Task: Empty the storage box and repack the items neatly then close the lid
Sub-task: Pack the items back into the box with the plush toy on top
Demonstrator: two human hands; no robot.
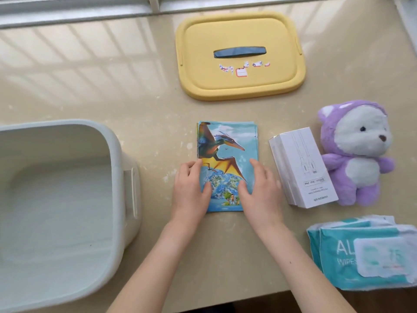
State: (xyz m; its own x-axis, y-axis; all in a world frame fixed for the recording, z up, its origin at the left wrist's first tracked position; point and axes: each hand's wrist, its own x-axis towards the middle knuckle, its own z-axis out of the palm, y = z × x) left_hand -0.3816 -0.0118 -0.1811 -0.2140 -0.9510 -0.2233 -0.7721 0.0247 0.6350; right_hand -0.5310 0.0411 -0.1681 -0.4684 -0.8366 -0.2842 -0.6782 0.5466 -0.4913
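The white storage box (117,168) stands at the left with nothing inside that I can see. Its yellow lid (239,84) with a dark handle lies flat at the back. A stack of dinosaur picture booklets (225,145) lies in the middle of the table. My left hand (191,188) rests on the stack's lower left edge, fingers straight. My right hand (259,190) lies flat on its lower right part. To the right sit white cable boxes (302,168), a purple plush bear (358,152) and two packs of wet wipes (365,251).
The beige tabletop (90,86) runs back to a window sill with rails (67,16). The table's front edge (225,303) is close to me. The wet wipes lie near the front right corner.
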